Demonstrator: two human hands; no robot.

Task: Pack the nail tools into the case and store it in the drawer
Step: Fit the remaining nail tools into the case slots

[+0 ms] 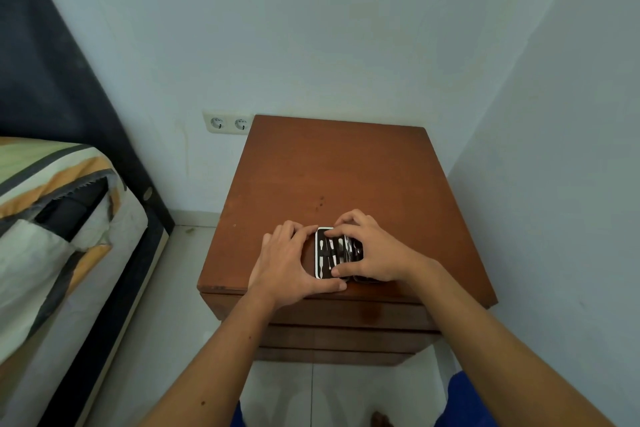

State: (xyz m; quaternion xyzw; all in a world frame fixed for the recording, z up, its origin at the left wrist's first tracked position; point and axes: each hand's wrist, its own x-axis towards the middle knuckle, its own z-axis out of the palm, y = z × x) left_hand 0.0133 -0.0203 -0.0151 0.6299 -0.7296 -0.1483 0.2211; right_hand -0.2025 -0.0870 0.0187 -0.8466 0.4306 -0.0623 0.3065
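Observation:
A small white-edged case [329, 253] lies open near the front edge of the brown nightstand [339, 170]. Several silver nail tools [331, 248] sit in its black lining under straps. My left hand [287, 263] cups the case's left side, fingers on its top corner and thumb along the front. My right hand [370, 250] covers the case's right half, fingers pressing on the tools and thumb at the lower edge. The right half of the case is mostly hidden. The drawer fronts [346, 319] below the top are shut.
A bed [62, 218] with a striped cover and dark frame stands to the left. A double wall socket [228, 122] is behind the nightstand's left corner. Walls close in behind and on the right. Pale tiled floor [180, 305] lies between bed and nightstand.

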